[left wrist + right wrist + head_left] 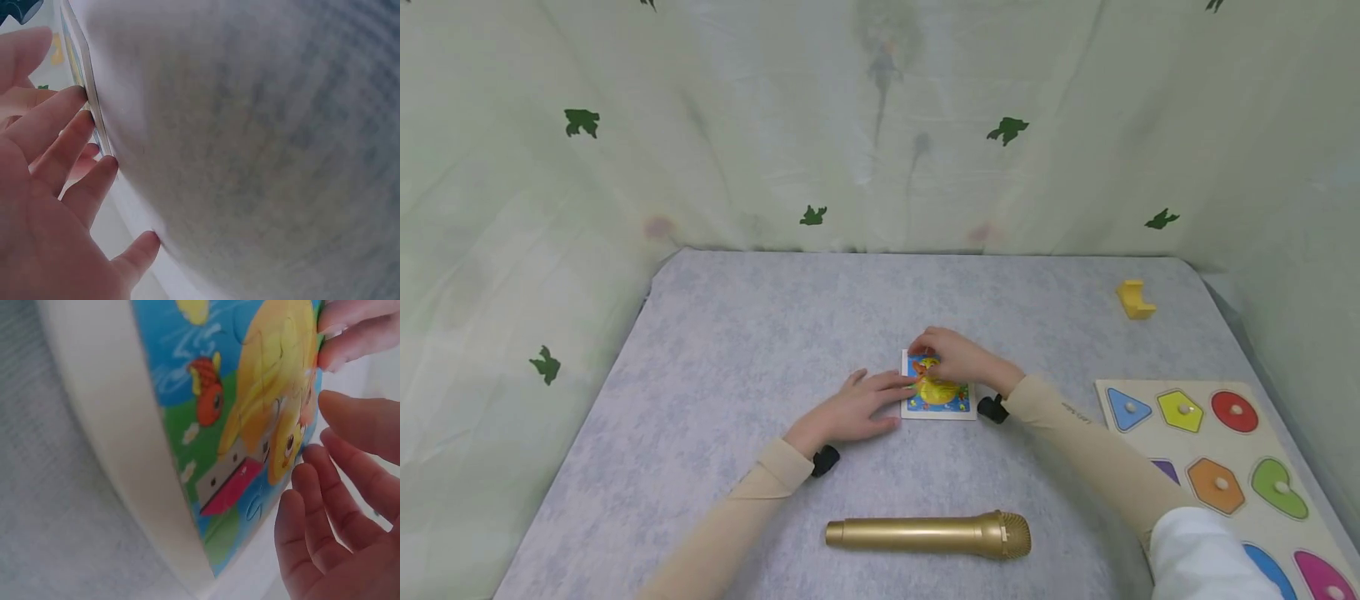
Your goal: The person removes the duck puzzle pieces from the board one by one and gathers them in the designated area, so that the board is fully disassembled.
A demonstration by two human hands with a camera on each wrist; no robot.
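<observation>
Left hand [859,408] — spread, touching puzzle [942,395] | right hand [961,358] — curved over it

A gold microphone [925,534] lies crosswise on the near part of a mottled grey-blue worktop [737,350], its mesh head pointing right. Toward the far right corner sits a small, notched yellow block [1133,305]. Nearer the camera, a pale shape board [1240,450] runs out of frame, its knobbed pieces including a blue triangle [1126,415], yellow pentagon [1177,417] and red circle [1231,418], with an orange hexagon [1210,492] below. Pale green sheeting [775,125], dotted with dark green shapes [1007,131] and faint pink blotches [659,227], rises behind and alongside.
</observation>
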